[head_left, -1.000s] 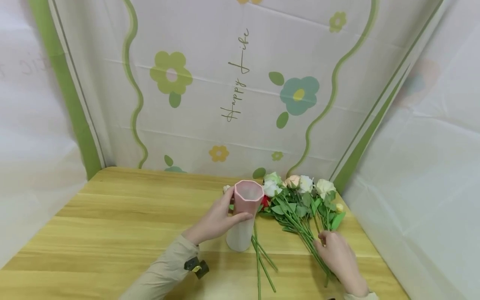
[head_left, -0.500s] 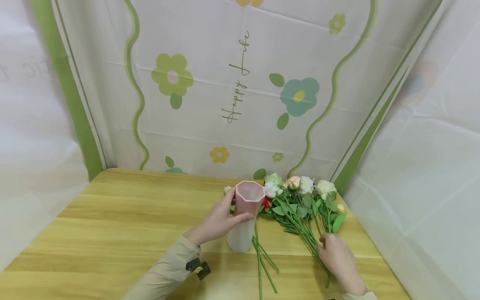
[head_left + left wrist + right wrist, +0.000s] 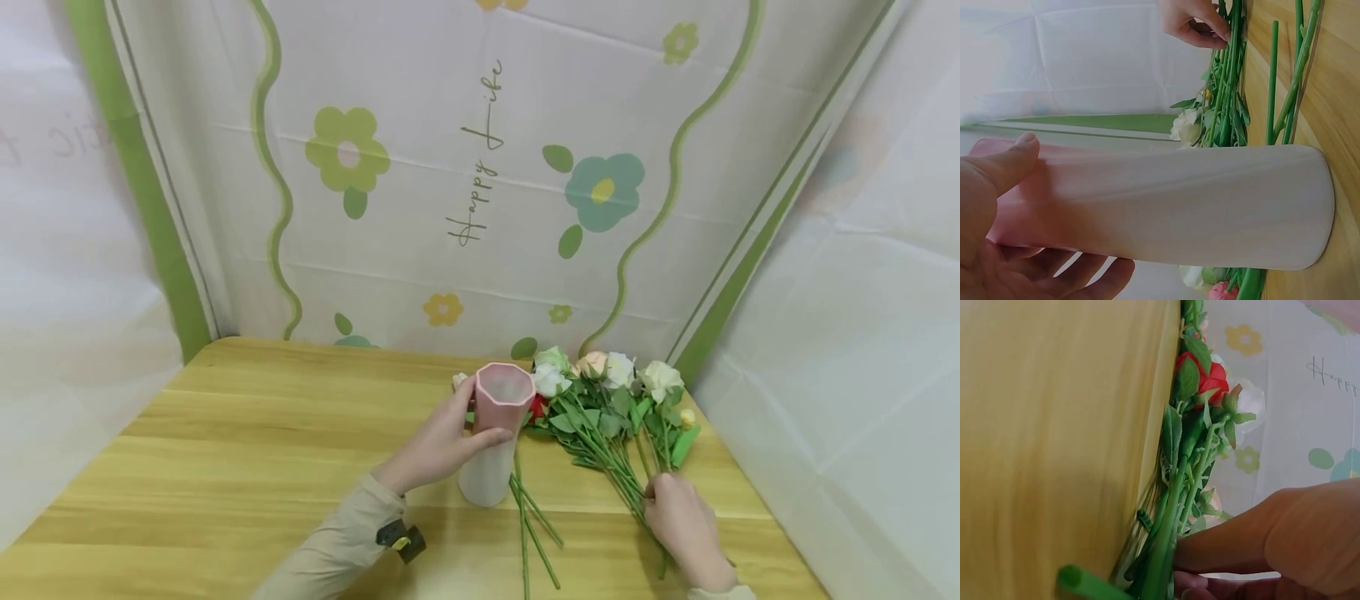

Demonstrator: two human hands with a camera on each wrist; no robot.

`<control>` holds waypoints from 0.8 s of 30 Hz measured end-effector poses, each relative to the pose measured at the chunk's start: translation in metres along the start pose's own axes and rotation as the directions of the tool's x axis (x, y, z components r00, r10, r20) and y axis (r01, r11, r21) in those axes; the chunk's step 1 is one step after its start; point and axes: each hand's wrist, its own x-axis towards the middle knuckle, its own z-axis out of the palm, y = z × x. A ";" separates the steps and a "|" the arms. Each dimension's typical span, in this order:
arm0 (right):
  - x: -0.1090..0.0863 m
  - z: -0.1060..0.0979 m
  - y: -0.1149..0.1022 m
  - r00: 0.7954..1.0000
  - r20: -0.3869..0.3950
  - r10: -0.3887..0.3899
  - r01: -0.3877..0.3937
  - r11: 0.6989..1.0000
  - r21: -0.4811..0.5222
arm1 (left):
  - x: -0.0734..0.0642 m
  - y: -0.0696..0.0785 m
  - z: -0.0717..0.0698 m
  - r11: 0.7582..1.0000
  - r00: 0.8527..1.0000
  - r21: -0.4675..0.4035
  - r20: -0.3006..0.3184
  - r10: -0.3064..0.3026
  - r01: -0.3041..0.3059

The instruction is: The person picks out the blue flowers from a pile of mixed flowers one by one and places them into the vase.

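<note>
A tall vase (image 3: 487,477), pink at its rim and fading to white below, stands upright on the wooden table. My left hand (image 3: 433,448) grips its upper part, thumb on the near side and fingers round the far side. To the right lies a pile of artificial roses with long green stems (image 3: 602,454). My right hand (image 3: 684,527) is low over these stems; its thumb and fingers pinch at a flower stem (image 3: 1163,547) in the right wrist view. Which flower that stem belongs to is hard to tell.
More loose stems (image 3: 534,533) lie beside the vase, their heads partly behind it. A red rose (image 3: 1211,382) and a cream rose (image 3: 662,380) are in the pile. A printed curtain (image 3: 480,275) hangs behind the table (image 3: 247,467), and a white sheet (image 3: 855,400) hangs at the right.
The left hand keeps its grip on the vase. The right hand has shifted slightly along the stems, and the whole head view has drifted a little.
</note>
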 end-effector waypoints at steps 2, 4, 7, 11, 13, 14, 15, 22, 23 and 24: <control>-0.002 0.000 0.000 1.000 0.006 0.005 -0.005 1.000 -0.003 | 0.000 -0.001 0.000 1.000 1.000 -0.004 0.002 0.007 -0.007; -0.002 -0.001 0.001 1.000 0.008 0.004 -0.004 1.000 -0.006 | 0.001 -0.002 0.001 1.000 1.000 -0.011 0.003 0.014 -0.014; -0.003 -0.002 0.003 1.000 0.005 -0.006 0.006 1.000 -0.015 | 0.001 -0.003 0.001 1.000 1.000 -0.013 0.000 0.016 -0.016; -0.002 -0.004 0.006 1.000 0.010 -0.014 0.014 0.999 -0.030 | 0.001 -0.004 0.002 1.000 1.000 -0.012 -0.003 0.001 -0.001; -0.001 -0.004 0.006 1.000 0.019 -0.019 0.020 0.999 -0.033 | 0.001 -0.005 0.003 1.000 1.000 -0.010 -0.006 -0.005 0.005; -0.001 -0.003 0.007 0.999 0.017 -0.027 0.028 0.999 -0.034 | 0.001 -0.006 0.003 1.000 1.000 -0.014 -0.008 -0.006 0.006; 0.000 -0.003 0.007 0.999 0.016 -0.033 0.033 0.999 -0.032 | 0.001 -0.006 0.003 1.000 1.000 -0.016 -0.009 -0.004 0.004; 0.000 -0.006 0.005 0.999 0.023 -0.023 0.023 1.000 -0.016 | 0.005 -0.006 0.001 1.000 1.000 -0.015 -0.005 0.010 -0.010; 0.000 -0.006 0.005 0.999 0.028 -0.023 0.024 1.000 -0.016 | 0.005 -0.006 0.001 1.000 1.000 -0.016 -0.001 0.008 -0.008; -0.001 -0.006 0.005 0.999 0.033 -0.022 0.022 1.000 -0.017 | 0.005 -0.006 0.001 1.000 1.000 -0.018 0.002 0.006 -0.006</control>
